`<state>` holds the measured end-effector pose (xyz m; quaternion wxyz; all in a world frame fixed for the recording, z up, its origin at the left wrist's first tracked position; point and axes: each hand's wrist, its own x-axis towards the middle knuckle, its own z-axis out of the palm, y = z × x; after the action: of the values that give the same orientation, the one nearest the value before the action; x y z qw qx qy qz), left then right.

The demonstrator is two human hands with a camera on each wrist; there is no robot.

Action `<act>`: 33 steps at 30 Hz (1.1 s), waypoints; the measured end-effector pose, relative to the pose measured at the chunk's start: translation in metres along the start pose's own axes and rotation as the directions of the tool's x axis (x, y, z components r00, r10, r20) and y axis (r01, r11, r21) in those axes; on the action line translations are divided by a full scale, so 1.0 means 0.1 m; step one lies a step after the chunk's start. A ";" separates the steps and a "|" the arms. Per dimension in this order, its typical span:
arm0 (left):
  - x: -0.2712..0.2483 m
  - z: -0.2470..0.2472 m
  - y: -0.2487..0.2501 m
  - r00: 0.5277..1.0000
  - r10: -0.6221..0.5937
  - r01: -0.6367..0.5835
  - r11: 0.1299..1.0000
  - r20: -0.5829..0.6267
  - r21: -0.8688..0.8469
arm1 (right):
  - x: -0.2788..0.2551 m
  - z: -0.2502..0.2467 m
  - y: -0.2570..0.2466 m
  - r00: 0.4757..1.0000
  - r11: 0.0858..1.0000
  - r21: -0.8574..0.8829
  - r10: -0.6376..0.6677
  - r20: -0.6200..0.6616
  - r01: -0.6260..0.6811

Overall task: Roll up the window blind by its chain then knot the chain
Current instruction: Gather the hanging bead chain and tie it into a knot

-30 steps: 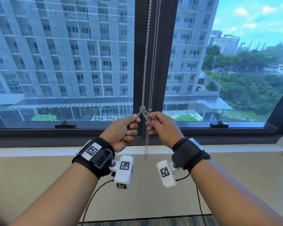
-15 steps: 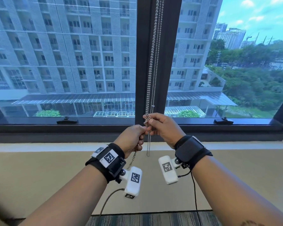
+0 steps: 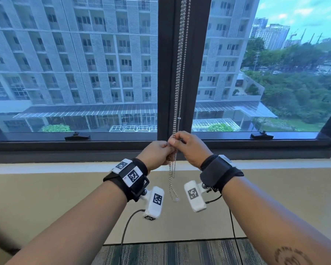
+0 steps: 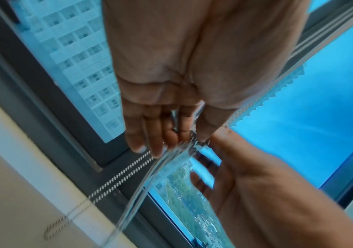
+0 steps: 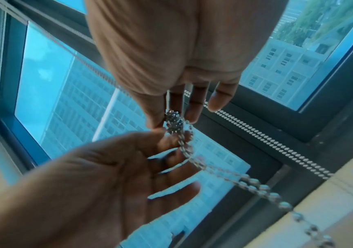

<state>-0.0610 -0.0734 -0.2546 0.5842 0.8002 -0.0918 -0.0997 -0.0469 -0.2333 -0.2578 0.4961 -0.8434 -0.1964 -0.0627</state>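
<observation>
Chain of silver metal beads hangs before the dark window post. Since a second ago my hands have closed together and the bunched knot has drawn tight. Left hand and right hand fingers pinch it; loose loop dangles below. Knotting looks nearly done.

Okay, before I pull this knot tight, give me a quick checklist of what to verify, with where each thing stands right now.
1. Blind rolled up off the glass: ok, the panes are uncovered in the head view.
2. Right hand pinching the chain: ok.
3. Left hand gripping the chain below: ok.
4. Knot formed: ok, a bunched lump of beads sits at the right fingers.
5. Knot fully tight: cannot tell.
6. Loose loop hanging free below the hands: ok.
</observation>
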 end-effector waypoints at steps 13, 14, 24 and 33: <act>-0.04 -0.22 0.51 0.533 0.700 -0.586 -0.099 0.475 0.804 | -0.19 0.01 -0.16 0.982 0.962 -0.272 0.084 0.169 -0.035; -0.02 -0.27 0.53 0.552 0.689 -0.588 -0.078 0.470 0.805 | -0.17 -0.06 -0.21 0.983 0.952 -0.306 0.046 0.181 0.012; -0.10 -0.35 0.72 0.459 0.888 -0.601 0.283 0.033 0.747 | -0.04 -0.85 -1.26 0.962 0.959 -0.102 -0.255 0.093 0.264; -0.17 -0.44 1.04 0.287 0.860 -0.665 0.497 -0.422 0.558 | 0.25 -1.00 -1.74 0.945 0.944 -0.147 -0.313 -0.100 0.297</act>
<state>-0.0692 -0.0601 -0.1411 0.4311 0.7042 -0.2667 0.4972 -0.0833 -0.2374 -0.0591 0.4354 -0.8280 -0.2895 -0.2028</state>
